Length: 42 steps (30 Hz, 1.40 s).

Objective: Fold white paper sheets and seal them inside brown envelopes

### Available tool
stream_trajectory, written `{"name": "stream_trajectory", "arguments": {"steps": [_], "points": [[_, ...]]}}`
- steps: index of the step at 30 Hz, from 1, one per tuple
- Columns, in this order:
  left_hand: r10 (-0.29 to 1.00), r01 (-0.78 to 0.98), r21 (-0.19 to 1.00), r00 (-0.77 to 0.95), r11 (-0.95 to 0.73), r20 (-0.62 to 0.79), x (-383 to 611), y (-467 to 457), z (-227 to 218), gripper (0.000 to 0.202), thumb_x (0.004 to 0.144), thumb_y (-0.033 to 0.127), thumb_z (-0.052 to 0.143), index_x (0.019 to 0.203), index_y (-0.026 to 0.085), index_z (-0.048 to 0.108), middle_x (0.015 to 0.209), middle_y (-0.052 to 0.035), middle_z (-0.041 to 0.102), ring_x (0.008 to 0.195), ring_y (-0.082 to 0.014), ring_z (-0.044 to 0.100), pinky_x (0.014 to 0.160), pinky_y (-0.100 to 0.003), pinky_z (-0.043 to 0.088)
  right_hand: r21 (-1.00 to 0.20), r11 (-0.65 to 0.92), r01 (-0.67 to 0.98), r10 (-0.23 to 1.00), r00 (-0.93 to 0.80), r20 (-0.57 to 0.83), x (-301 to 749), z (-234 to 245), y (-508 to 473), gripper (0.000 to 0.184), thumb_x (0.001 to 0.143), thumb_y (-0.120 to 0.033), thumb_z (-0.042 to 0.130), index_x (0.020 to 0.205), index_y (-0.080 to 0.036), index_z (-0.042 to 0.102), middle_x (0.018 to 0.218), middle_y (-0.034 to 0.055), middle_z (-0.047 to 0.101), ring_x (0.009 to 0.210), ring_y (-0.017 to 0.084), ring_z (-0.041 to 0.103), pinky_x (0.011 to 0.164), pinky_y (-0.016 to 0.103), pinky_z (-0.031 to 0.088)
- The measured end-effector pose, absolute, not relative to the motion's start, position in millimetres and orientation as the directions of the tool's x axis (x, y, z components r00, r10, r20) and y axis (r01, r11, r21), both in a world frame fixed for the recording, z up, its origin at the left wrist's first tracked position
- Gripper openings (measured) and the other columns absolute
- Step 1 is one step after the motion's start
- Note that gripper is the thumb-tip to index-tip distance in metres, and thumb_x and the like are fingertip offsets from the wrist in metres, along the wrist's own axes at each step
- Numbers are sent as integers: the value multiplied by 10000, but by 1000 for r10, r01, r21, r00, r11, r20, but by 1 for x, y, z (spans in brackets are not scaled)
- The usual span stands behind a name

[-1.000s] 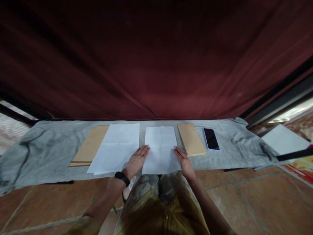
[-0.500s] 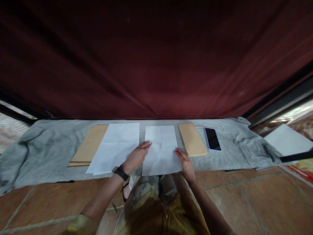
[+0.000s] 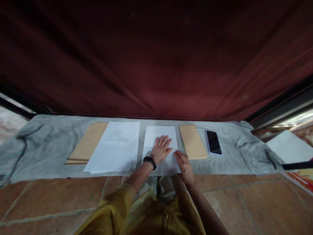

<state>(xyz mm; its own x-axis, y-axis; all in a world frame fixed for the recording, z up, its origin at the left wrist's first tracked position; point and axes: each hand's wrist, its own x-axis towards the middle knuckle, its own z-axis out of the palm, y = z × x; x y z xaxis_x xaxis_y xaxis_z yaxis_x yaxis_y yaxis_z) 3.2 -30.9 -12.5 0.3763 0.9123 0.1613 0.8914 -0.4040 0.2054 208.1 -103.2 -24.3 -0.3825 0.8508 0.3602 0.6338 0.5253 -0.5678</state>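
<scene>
A white sheet of paper (image 3: 149, 138) with fold creases lies in front of me on a grey cloth. My left hand (image 3: 160, 150), with a dark band on its wrist, presses flat on the middle of this sheet, fingers spread. At the sheet's right edge my right hand (image 3: 185, 167) has its fingers close together on the paper, partly hiding that edge. Left of the sheet is a stack of larger white papers (image 3: 117, 147), also creased. It overlaps some brown envelopes (image 3: 85, 143). Smaller brown envelopes (image 3: 193, 142) lie just right of the sheet.
A phone (image 3: 213, 142) with a dark screen rests to the right of the envelopes. The grey cloth (image 3: 239, 150) covers the long surface. Behind it hangs a dark red fabric (image 3: 156, 71). A white panel (image 3: 290, 147) stands at the far right, above a tiled floor (image 3: 61, 199).
My left hand has moved from the sheet's left edge to its middle and spread flat. My right hand stays at the right edge.
</scene>
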Motion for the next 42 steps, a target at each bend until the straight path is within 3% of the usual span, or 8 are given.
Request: {"name": "stream_trajectory", "arguments": {"steps": [10,16,22,24,29,35,38,42], "points": [[941,941,154,269,-303,205,-37,-52,-14,580,1027,487,385,1533,205,414,1635,-81,336,1535,-286,242,1257,-529,186,-553,518,653,855,-395,336,208,-23,-106,878,729,-80,563,1561,-264,352,1551,93,448,1393,313,457,1166,533,409],[964,967,130,194,-220,184,-46,-68,-7,582,1032,439,375,1526,134,416,1633,-119,323,1536,-300,229,1263,-535,176,-546,522,656,853,-397,339,213,-30,-105,827,784,-53,511,1567,-266,348,1557,82,446,1399,293,460,1181,517,401],[918,933,26,348,-359,188,-40,-79,2,575,978,142,351,1552,162,364,1670,-85,233,1556,-278,133,1275,-537,139,-480,589,649,808,-466,361,219,-32,-108,745,853,-189,570,1564,-251,356,1551,107,451,1399,316,460,1171,536,403],[903,916,8,395,-402,167,-38,-82,3,611,935,78,348,1541,159,379,1662,-94,262,1552,-261,164,1276,-530,147,-444,618,649,786,-507,354,221,-32,-110,713,867,-260,590,1549,-243,382,1548,117,454,1408,332,448,1176,551,384],[902,907,2,418,-420,105,-36,-85,3,549,935,97,369,1478,80,451,1557,-189,444,1480,-262,371,1262,-505,210,-404,632,661,775,-534,339,223,-31,-112,662,925,-381,506,1549,-203,374,1538,143,462,1402,345,453,1163,566,381],[903,905,-15,426,-426,58,-38,-90,3,519,944,95,368,1450,67,480,1530,-203,476,1439,-274,437,1242,-474,260,-401,646,650,763,-549,341,222,-28,-113,656,958,-471,417,1553,-200,363,1536,147,462,1394,346,463,1165,564,373],[906,908,-10,419,-419,56,-42,-96,2,524,940,83,350,1447,61,478,1525,-214,477,1442,-272,432,1236,-480,267,-409,638,652,770,-546,332,222,-28,-113,646,946,-424,444,1550,-206,367,1544,138,455,1398,341,459,1174,560,362],[907,909,1,416,-417,63,-46,-105,2,532,929,71,352,1442,93,490,1517,-194,497,1441,-256,437,1241,-481,261,-426,602,675,798,-515,312,221,-30,-114,655,881,-241,499,1530,-223,407,1548,109,462,1408,317,450,1199,536,338]]}}
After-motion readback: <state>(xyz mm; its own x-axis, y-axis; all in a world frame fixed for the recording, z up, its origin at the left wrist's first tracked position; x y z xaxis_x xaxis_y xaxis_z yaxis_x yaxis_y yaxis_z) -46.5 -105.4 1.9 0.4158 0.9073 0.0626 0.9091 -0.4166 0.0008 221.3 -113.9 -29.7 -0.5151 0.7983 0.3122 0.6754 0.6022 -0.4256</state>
